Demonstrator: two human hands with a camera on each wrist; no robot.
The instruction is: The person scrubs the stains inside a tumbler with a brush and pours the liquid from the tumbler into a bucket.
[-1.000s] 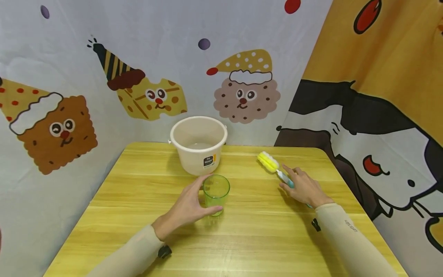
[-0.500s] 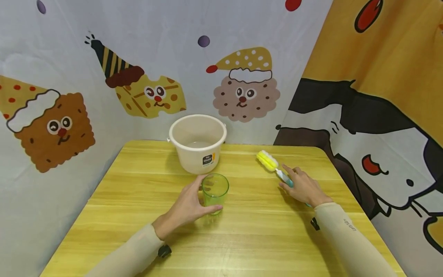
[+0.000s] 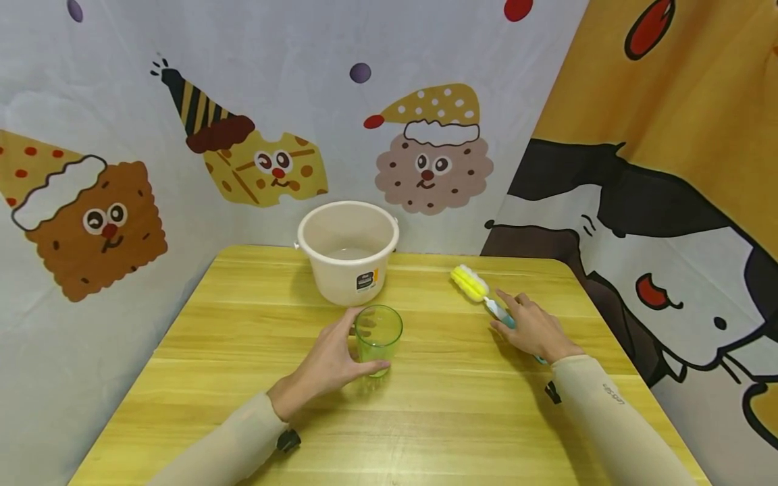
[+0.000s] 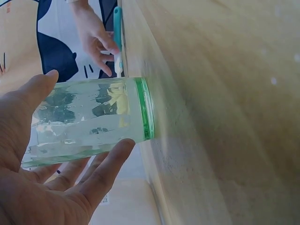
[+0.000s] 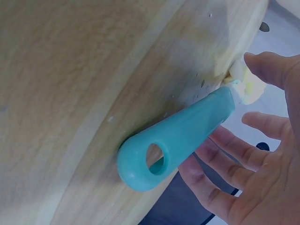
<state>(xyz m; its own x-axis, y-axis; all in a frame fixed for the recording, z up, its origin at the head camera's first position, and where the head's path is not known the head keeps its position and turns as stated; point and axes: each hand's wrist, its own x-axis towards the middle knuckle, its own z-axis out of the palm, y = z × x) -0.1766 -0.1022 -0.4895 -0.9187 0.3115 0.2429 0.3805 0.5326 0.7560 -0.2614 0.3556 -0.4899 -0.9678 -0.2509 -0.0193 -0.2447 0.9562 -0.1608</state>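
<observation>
So, green cup stands upright on the table, left hand curled round it, fingers visible through the see-through wall. Right hand spread at the brush, thumb and fingers apart. Bucket behind the cup: open top, inner floor visible. Right wrist view shows a hole through the end of the teal handle; head view doesn't.

The person's left sleeve is long, cream and plain; the right sleeve matches it but bears dark lettering, too small to read. The left hand and right hand are bare. A black block shows beside the left sleeve, a black tab beside the right.
</observation>
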